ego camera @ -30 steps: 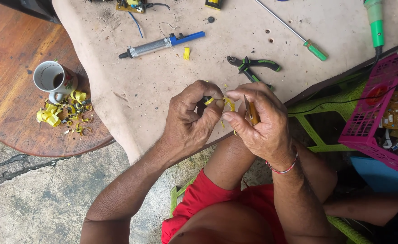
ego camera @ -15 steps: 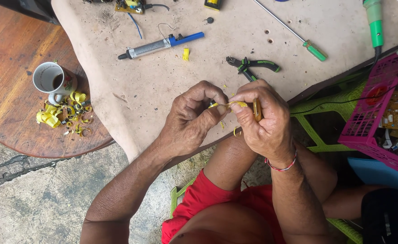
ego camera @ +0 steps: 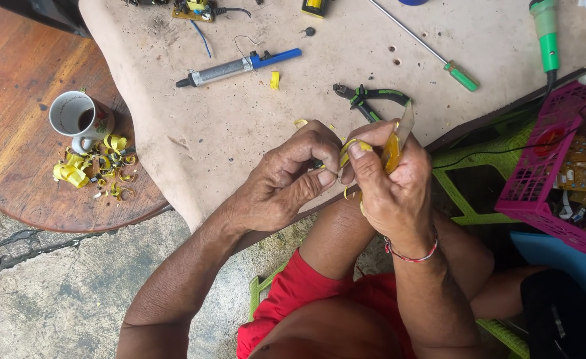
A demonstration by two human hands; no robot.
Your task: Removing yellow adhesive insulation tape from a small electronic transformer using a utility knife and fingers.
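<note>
Left hand (ego camera: pixel 276 183) pinching curled yellow strip (ego camera: pixel 350 147), right hand (ego camera: pixel 389 183) clasping yellow-handled knife (ego camera: pixel 395 145)

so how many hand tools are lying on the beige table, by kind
pliers: 1
screwdriver: 1
solder sucker: 1
soldering iron: 1
total: 4, not counting the yellow knife in the right hand

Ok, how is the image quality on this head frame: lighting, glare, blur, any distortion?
Head view: soft, even daylight with faint shadows and no glare on the beige worktop; left hand and right hand are sharp, as is the yellow-handled knife; slight wide-angle bending at the edges, where the wooden table curves.
</note>
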